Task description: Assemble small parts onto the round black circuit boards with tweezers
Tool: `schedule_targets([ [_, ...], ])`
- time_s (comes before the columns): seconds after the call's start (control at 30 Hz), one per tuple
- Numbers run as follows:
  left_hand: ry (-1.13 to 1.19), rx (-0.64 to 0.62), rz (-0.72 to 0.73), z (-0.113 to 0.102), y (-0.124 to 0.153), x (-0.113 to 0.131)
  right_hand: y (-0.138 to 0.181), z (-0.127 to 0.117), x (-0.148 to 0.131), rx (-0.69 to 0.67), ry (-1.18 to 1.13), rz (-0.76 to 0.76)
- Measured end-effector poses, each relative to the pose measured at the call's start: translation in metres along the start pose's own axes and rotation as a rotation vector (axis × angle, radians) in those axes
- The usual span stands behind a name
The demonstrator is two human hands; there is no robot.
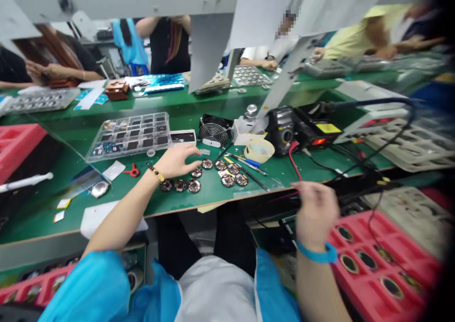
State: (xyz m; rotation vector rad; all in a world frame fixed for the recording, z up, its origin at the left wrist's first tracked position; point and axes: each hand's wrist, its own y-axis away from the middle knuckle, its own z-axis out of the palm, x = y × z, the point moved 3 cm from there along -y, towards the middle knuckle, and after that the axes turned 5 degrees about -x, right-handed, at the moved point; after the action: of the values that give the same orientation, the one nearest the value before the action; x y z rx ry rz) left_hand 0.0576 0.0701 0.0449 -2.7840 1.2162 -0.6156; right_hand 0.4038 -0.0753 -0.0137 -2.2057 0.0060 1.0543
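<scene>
My left hand reaches over the green bench, thumb and fingers apart, with nothing visible between them. Right by its fingertips lies a small round circuit board. More such boards lie in loose groups, including one board below the hand and another board to the right. My right hand, smeared by motion, is at the bench's front edge with its fingers bent. A red cable runs down to its fingertips; whether they grip it is unclear.
A clear compartment box stands behind my left hand, with a small fan to its right. Tweezers and pens lie near a yellowish round dish. A black powered unit stands behind. Red trays sit low right. Co-workers sit opposite.
</scene>
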Motion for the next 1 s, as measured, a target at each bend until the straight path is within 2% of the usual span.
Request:
schedule_targets([
  [0.07,0.008,-0.141,0.051,0.007,0.002,0.011,0.001,0.012,0.002,-0.020,0.069,-0.024],
  [0.13,-0.028,-0.243,0.067,0.019,0.006,0.021,0.000,0.027,0.000,-0.109,0.151,-0.090],
  [0.23,-0.184,-0.288,0.028,0.040,0.020,0.030,-0.005,0.042,0.002,-0.155,0.224,-0.131],
  [0.4,-0.350,-0.262,-0.040,0.058,0.049,0.034,-0.010,0.055,0.018,-0.189,0.353,-0.168],
  [0.6,-0.367,-0.234,-0.172,0.047,0.073,0.028,-0.016,0.056,0.024,-0.184,0.343,-0.135],
  [0.73,-0.337,-0.154,-0.304,0.041,0.086,0.026,-0.020,0.054,0.028,-0.194,0.312,-0.150],
  [0.87,-0.299,-0.126,-0.462,0.048,0.096,0.029,-0.022,0.053,0.032,-0.172,0.276,-0.190],
  [1.0,-0.276,-0.065,-0.525,0.055,0.100,0.034,-0.026,0.050,0.038,-0.170,0.215,-0.231],
])
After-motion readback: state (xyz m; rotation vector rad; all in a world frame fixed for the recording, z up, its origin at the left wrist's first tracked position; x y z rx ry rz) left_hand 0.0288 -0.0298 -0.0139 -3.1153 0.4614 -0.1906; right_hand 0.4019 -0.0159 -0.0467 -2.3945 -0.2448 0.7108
